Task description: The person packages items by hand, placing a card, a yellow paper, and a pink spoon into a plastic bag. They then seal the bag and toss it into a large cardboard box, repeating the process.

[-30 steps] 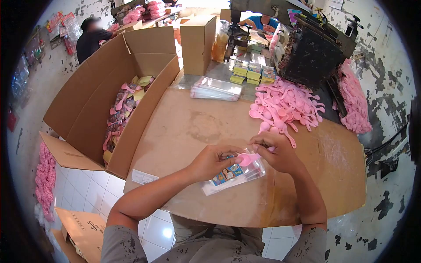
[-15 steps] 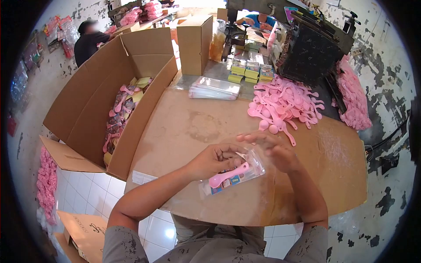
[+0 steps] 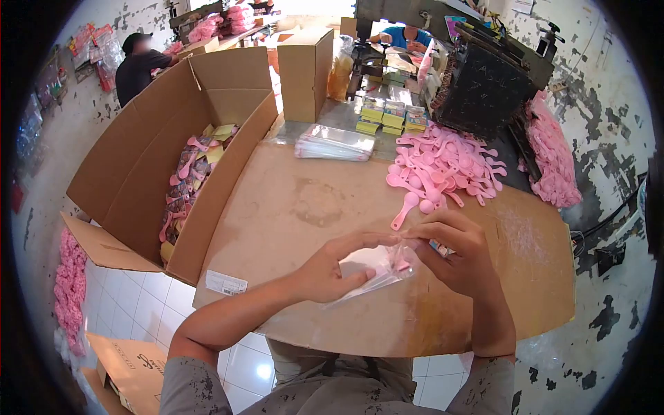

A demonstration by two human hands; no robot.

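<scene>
A clear plastic bag (image 3: 377, 274) is stretched between my two hands over the near part of the cardboard-covered table. My left hand (image 3: 339, 268) grips it from the left, thumb below and fingers along the upper edge. At the bag's right end my right hand (image 3: 458, 250) pinches, its fingertips meeting those of the left. A small pink piece (image 3: 403, 265) shows through the plastic there. Between the right thumb and fingers peeks a bit of colourful printed card (image 3: 440, 247), mostly hidden. Just beyond the hands lies a heap of pink scoops (image 3: 443, 166).
Flat clear bags (image 3: 335, 143) lie stacked ahead, with bundled cards (image 3: 392, 115) behind them. On the left stands an open carton (image 3: 131, 166) of packed scoops. A dark machine (image 3: 481, 86) and a pink bundle (image 3: 553, 159) occupy the far right. Two people sit farther back.
The pink scoop and blue card, clearly visible in the bag before, are no longer seen that way. My right hand, formerly raised and open, has come down to pinch at the bag's right end.
</scene>
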